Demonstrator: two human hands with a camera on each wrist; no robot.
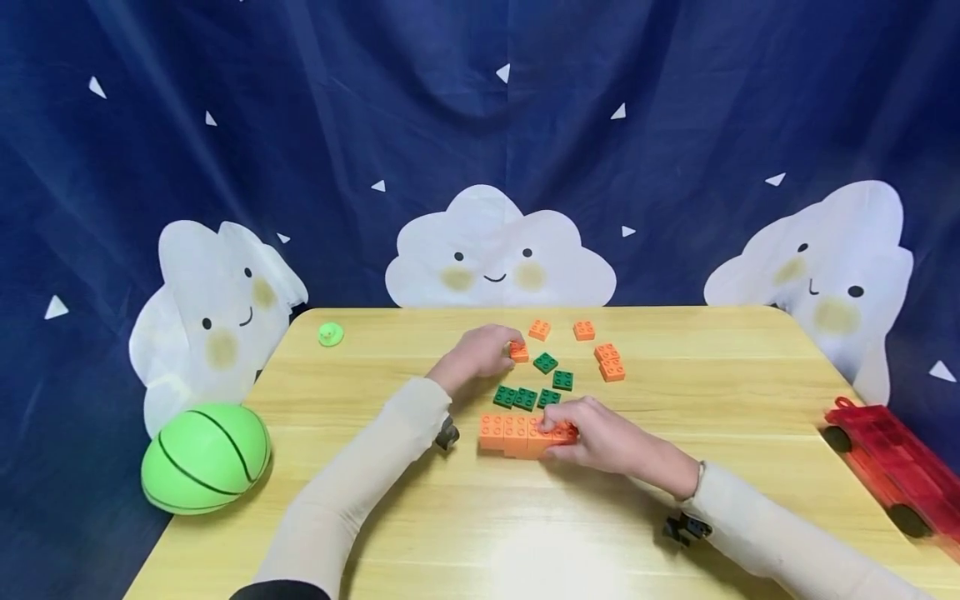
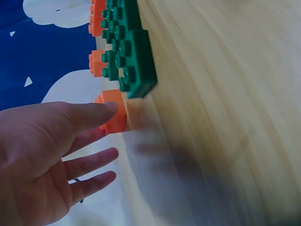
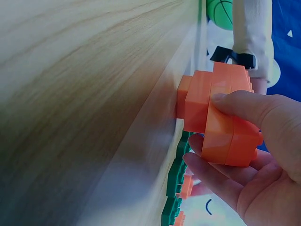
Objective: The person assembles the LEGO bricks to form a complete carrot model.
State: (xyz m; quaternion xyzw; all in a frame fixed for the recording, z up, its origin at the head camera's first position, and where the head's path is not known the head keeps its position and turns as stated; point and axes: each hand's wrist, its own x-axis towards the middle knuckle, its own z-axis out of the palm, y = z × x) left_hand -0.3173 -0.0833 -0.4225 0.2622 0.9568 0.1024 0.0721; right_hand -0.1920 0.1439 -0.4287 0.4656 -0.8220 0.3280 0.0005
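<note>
My left hand (image 1: 482, 353) pinches a small orange building brick (image 1: 519, 354) between thumb and index finger; in the left wrist view its other fingers are spread apart. My right hand (image 1: 602, 437) grips a long block of joined orange bricks (image 1: 504, 435) near its right end. From the right wrist, the thumb presses one side of this stepped orange block (image 3: 220, 117), with fingers curled behind it. Several flat green bricks (image 1: 526, 399) lie between the two hands, studs up. Farther back are single orange bricks (image 1: 539, 330) and a touching orange pair (image 1: 610, 362).
A green ball (image 1: 206, 458) sits at the table's left edge, and a small light-green object (image 1: 331, 334) lies in the far left corner. On the right edge stands a translucent red toy vehicle (image 1: 896, 467) with black wheels. A dark blue curtain (image 1: 480, 100) hangs behind the table.
</note>
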